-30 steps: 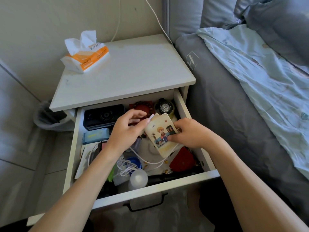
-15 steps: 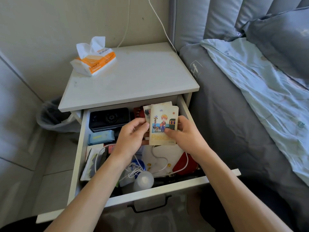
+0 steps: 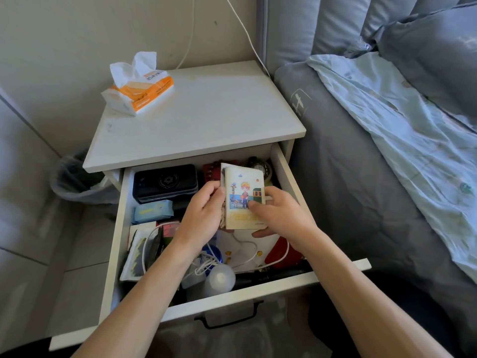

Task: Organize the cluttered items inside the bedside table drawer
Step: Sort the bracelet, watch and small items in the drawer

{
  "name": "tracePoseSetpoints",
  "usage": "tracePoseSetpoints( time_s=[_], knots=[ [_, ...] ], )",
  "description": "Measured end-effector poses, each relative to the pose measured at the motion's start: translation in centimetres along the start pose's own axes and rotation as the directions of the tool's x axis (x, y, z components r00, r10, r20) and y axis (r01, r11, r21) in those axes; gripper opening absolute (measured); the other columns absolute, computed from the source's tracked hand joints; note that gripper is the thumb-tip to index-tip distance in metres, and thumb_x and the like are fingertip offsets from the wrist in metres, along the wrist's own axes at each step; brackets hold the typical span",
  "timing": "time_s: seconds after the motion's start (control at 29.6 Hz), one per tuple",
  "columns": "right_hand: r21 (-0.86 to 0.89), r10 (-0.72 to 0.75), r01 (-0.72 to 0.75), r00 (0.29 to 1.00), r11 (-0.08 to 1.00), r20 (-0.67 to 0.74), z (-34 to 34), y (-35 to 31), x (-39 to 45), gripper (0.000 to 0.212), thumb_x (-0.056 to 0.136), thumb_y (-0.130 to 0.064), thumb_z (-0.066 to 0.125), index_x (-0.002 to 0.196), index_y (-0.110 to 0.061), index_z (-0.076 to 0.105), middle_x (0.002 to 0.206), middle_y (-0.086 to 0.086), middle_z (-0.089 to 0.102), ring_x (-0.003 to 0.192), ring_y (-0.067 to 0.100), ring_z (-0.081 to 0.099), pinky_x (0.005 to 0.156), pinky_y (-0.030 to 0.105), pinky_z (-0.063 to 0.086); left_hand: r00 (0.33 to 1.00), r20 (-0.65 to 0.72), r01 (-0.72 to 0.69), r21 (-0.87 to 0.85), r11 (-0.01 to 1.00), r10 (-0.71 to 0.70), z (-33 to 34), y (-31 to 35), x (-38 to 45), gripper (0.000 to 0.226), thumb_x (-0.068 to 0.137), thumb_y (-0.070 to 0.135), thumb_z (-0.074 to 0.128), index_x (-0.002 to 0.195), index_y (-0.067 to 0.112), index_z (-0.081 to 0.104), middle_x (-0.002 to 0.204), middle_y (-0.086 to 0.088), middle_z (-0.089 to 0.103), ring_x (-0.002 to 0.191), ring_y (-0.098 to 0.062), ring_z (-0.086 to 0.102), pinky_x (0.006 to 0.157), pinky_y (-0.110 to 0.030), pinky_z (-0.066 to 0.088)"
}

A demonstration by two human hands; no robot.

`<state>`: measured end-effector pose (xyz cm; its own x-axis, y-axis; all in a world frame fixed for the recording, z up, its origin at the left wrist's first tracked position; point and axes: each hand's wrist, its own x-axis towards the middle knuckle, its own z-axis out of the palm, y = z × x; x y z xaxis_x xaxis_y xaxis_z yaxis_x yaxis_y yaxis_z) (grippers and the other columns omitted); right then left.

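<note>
Beige wall (image 3: 64,34); grey bed (image 3: 361,189) right; perhaps tiled floor (image 3: 31,254).

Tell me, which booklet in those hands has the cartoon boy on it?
The front booklet, facing the camera; the second booklet shows only a plain edge behind it.

Nothing here can really be read. The orange-and-white tissue pack (image 3: 140,92) on the table (image 3: 206,120) carries lines of print along its top and side, but the characters are too small to make out. The small booklet (image 3: 244,200) held up over the drawer (image 3: 206,304) shows a cartoon child and a band of yellowish lettering below, blurred beyond reading. The grey bedding (image 3: 335,177) bears a pale stitched emblem, not letters.
</note>
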<state>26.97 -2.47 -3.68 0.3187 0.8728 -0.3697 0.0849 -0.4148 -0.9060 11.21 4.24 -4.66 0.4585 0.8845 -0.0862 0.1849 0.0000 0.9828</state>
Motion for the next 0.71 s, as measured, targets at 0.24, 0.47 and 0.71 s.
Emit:
tracePoseSetpoints(
  time_s=[0.24,0.47,0.71],
  knots=[
    [-0.273,-0.017,0.015,1.000,0.962,-0.007,-0.7,0.3,0.4,0.025,0.098,-0.032,0.055,0.120,-0.020,0.059,0.101,-0.001,0.070,0.080,0.012,0.070,0.064,0.032,0.061,0.994,-0.018,0.113,0.091,0.989,-0.112,0.3,-0.7,0.4,0.017,0.103,0.026,0.053,0.120,0.028,0.058,0.098,0.001,0.073,0.073,-0.010,0.073,0.048,-0.027,0.054],
    [-0.804,0.017,0.071,0.995,0.590,0.101,-2.4,1.9,1.2,0.041,0.097,-0.018,0.043,0.138,-0.015,0.047,0.132,0.013,0.052,0.109,0.028,0.056,0.086,0.034,0.051,0.973,-0.188,0.135,-0.027,0.991,-0.137,0.5,-1.3,1.2,0.015,0.105,0.024,0.048,0.106,0.016,0.061,0.092,-0.003,0.073,0.066,-0.015,0.074,0.042,-0.026,0.053],
    [-0.979,0.288,0.144,0.941,0.142,0.180,-0.3,2.5,1.1,0.047,0.096,-0.016,0.048,0.141,-0.011,0.037,0.138,0.016,0.039,0.127,0.035,0.040,0.098,0.044,0.045,0.967,-0.224,0.111,-0.074,0.991,-0.125,0.5,-1.3,1.5,0.009,0.105,0.026,0.048,0.107,0.019,0.053,0.098,0.003,0.069,0.072,-0.008,0.074,0.045,-0.026,0.056]
  ],
)
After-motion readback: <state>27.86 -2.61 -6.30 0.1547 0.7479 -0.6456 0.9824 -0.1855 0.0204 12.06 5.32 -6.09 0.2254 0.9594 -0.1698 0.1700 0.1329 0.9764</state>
